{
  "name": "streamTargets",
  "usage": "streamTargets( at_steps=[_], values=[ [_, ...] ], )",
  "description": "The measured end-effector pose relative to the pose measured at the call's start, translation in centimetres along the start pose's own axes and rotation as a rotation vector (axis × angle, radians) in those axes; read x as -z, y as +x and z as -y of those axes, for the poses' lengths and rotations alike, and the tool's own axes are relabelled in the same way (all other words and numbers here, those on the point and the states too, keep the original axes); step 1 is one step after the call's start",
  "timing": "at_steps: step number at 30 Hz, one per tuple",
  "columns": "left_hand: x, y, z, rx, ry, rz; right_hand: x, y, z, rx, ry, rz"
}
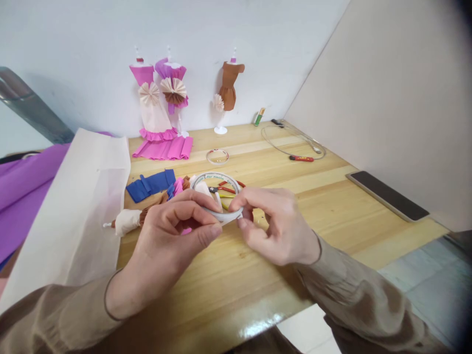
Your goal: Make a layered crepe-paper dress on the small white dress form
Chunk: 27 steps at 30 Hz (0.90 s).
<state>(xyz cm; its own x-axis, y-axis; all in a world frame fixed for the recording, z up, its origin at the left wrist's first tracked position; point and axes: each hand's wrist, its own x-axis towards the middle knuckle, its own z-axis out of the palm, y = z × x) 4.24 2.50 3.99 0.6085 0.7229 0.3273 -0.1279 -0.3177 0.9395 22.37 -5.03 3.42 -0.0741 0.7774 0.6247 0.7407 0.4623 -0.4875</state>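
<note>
Above the table a white roll of tape is held up between both hands, printed on its inner side. The near left part of its rim is pinched by my left hand, thumb below and fingers on top. My right hand has its thumb and index finger closed on the tape's end at the roll's right side. Behind the roll lies a red-handled tool, partly covered. A small dress form in cream and brown paper lies at the left, partly hidden by my left hand.
Three dress forms, one in brown, stand against the wall. Pink pleated paper, blue paper and a large white sheet lie left. A smaller tape ring, red-handled cutter, cable and phone lie farther right.
</note>
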Motion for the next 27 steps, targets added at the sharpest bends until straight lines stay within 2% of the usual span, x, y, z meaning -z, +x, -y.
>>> streamTargets(
  at_steps=[6,11,14,19,23,25,27],
  values=[
    [0.0,0.0,-0.1,-0.061,0.101,0.02,-0.2,0.1,0.0,0.013,-0.029,0.0],
    [0.0,0.0,0.0,-0.073,0.083,-0.017,-0.1,0.1,-0.5,0.031,0.071,-0.013],
    [0.2,0.4,0.0,-0.022,0.011,-0.028,-0.1,0.1,-0.8,0.006,0.13,-0.059],
    [0.4,0.8,-0.1,0.141,-0.069,-0.032,-0.8,-0.3,-1.0,-0.068,0.236,-0.14],
    [0.0,0.5,0.0,0.179,-0.07,-0.098,-1.2,-0.3,-0.7,-0.053,0.071,-0.238],
    [-0.2,0.3,0.2,0.137,-0.025,-0.111,-1.2,-0.1,-0.6,-0.002,-0.034,-0.227],
    [-0.2,0.1,0.2,0.107,-0.007,-0.101,-0.9,0.0,-0.6,0.0,-0.026,-0.203]
  ],
)
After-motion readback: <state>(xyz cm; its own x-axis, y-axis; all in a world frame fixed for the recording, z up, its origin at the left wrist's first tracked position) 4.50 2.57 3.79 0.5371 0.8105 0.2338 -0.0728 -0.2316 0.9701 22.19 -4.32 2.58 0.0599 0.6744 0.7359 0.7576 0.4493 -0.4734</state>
